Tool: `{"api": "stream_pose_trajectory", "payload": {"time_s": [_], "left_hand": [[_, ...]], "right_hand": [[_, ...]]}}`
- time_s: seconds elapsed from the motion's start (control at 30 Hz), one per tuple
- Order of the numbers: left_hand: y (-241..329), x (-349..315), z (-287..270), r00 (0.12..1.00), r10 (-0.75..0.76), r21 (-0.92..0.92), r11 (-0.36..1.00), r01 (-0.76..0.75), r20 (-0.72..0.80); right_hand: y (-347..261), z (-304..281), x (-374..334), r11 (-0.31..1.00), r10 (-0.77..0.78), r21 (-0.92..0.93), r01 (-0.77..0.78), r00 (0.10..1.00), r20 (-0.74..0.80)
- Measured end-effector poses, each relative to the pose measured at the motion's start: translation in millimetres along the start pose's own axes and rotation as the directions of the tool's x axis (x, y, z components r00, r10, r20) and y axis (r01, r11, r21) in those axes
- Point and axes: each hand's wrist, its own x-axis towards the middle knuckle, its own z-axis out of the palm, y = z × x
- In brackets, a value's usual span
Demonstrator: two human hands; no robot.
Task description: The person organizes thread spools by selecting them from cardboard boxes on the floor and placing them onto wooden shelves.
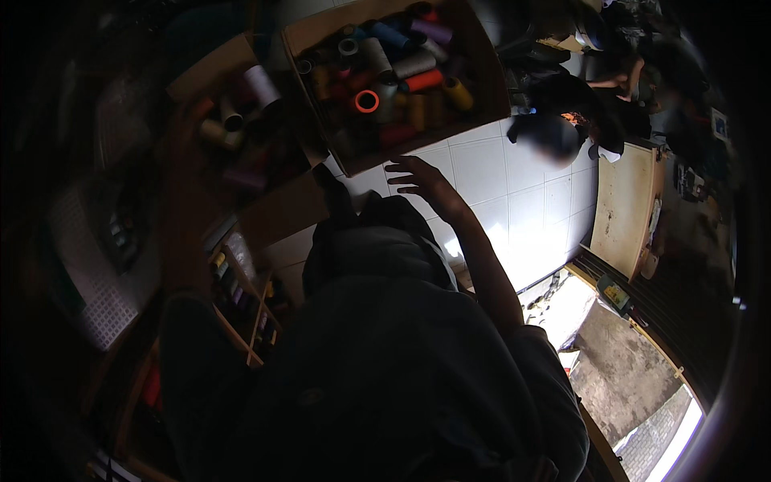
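Large box: we take this open cardboard box (487, 68), heaped with thread spools, as our landmark; it stands ahead of the person's body.
Spools inside it: we see a grey spool (375, 58) near the middle, a blue spool (389, 34) and a purple spool (432, 30) toward the far side, a yellow spool (458, 94) toward the right wall, and an orange spool end (367, 101) facing us.
Small box: just left of the large box we find a second cardboard box (213, 67), also full of spools; a pale lilac spool (263, 87) leans at its large-box side.
Right hand: the right hand (422, 183) is bare, with fingers loosely spread and nothing in them, by the near edge of the large box; we cannot tell whether the fingertips touch it.
Left hand: well left of the large box, the left hand (185, 132) is at the small box's left side; in such shadow we cannot tell its grip.
Floor: white tiles (478, 169) run along the large box's near side and to its right.
Shelf: nearer us than the large box, and left of it, a divided wooden shelf (257, 325) carries more spools.
Co-worker: we make out a person's bare arm (633, 79) well right of the large box.
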Motion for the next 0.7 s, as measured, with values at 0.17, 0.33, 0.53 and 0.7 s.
{"api": "stream_pose_trajectory", "payload": {"time_s": [0.17,0.33,0.53,0.7], "left_hand": [[-22,19,36,0.966,0.002,-0.213,0.976,0.055,0.258],[-29,24,49,0.935,-0.005,-0.316,0.941,0.124,0.354],[-10,2,13,0.929,-0.268,0.061,0.963,0.261,0.254],[79,-17,-46,0.878,-0.477,-0.545,0.729,0.415,0.030]], "right_hand": [[4,-40,32,0.995,-0.045,-0.088,0.039,0.996,-0.071],[-26,-82,68,0.971,0.020,-0.237,-0.040,0.996,-0.088],[-23,-188,125,0.399,-0.429,-0.915,-0.058,0.871,-0.242],[-1,-221,176,0.215,-0.460,-0.925,0.313,0.868,0.187]]}}
